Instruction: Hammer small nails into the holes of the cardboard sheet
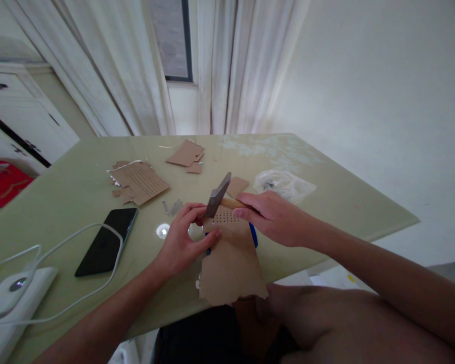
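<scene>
At the desk's (345, 212) near edge sits a card (231, 263) with rows of dark dots, something blue (254, 235) poking out underneath. Right hand's (275, 217) grip is wrapped round a hammer (217, 197), head over the card's far end. Left hand's (182, 242) thumb is on the card; can't tell if that grip's pinching anything. Marks on the torn scrap (144, 182) are unreadable. Pale green desktop, white curtains (125, 60).

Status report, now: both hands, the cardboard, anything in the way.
Right hand gripping hammer by wooden handle. Left hand on dotted cardboard. In the way: left fingers, close beside hammer head.
</scene>
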Action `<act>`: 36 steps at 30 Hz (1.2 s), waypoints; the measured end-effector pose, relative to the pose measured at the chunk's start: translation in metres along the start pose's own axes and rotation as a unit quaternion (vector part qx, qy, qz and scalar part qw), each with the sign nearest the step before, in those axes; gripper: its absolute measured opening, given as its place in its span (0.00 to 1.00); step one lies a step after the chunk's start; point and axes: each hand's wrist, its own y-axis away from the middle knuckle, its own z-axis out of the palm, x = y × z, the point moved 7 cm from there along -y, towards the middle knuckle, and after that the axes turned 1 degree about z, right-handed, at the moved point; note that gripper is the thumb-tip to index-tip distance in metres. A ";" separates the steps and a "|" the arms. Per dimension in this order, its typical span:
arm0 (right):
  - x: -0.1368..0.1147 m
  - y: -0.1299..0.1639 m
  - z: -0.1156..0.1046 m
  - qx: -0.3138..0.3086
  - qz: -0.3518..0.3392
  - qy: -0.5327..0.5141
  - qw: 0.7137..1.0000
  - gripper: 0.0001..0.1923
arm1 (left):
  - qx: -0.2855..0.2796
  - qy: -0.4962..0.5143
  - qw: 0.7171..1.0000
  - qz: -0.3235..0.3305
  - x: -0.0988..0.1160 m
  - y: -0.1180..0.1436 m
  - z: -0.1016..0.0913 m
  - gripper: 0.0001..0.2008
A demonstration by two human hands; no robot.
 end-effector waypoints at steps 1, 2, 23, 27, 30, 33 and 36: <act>0.000 0.000 0.001 -0.009 -0.002 -0.003 1.000 0.18 | -0.001 0.000 1.000 0.001 0.000 0.000 0.000 0.16; 0.000 0.000 0.002 -0.023 -0.005 -0.001 1.000 0.17 | -0.003 0.000 1.000 0.003 0.000 0.000 0.001 0.17; 0.082 -0.002 0.055 0.039 0.297 -0.422 0.856 0.15 | -0.022 0.306 0.912 -0.272 -0.025 0.023 0.035 0.35; 0.077 -0.005 0.055 0.040 0.258 -0.439 0.860 0.16 | -0.037 0.319 0.897 -0.303 -0.027 0.026 0.039 0.38; 0.078 -0.007 0.056 0.048 0.245 -0.440 0.863 0.16 | -0.044 0.333 0.886 -0.319 -0.026 0.030 0.042 0.36; 0.079 -0.009 0.056 0.057 0.236 -0.436 0.866 0.15 | -0.041 0.352 0.877 -0.326 -0.024 0.033 0.044 0.36; 0.078 -0.011 0.056 0.057 0.231 -0.425 0.873 0.15 | -0.040 0.369 0.871 -0.322 -0.023 0.034 0.045 0.36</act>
